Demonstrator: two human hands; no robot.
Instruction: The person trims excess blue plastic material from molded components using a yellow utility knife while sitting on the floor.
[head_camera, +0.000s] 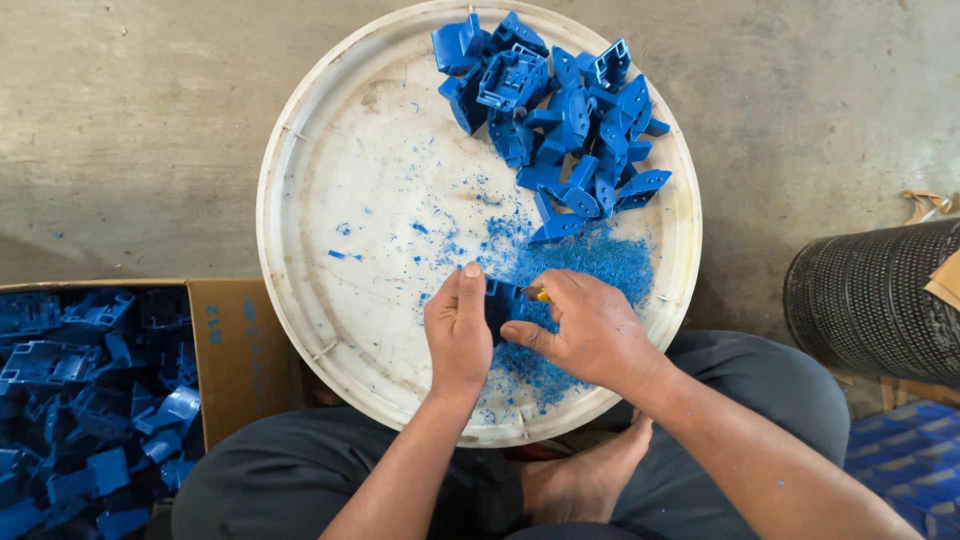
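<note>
Nearest the camera are the person's crossed legs in dark trousers, with a bare foot between them, just under the near rim of a big round white tray.

Over the near part of the tray both hands meet. The left hand is curled around a blue part, thumb laid flat along its top and pointing away. The part sits between the two hands, mostly hidden by them, so only a dark blue edge shows between the thumb and the other hand's fingers. The right hand is closed in a pinch on a small tool with a yellow bit showing, its tip against the part.

Under and just beyond the hands lies a heap of blue shavings, with scattered flecks trailing off to the left across the tray.

Further off, at the far right of the tray, is a pile of blue moulded plastic parts, angular, with flanges and open box-like sections.

Left of the tray stands a cardboard box full of similar blue parts. At the right is a dark perforated cylinder. All rests on a concrete floor.
</note>
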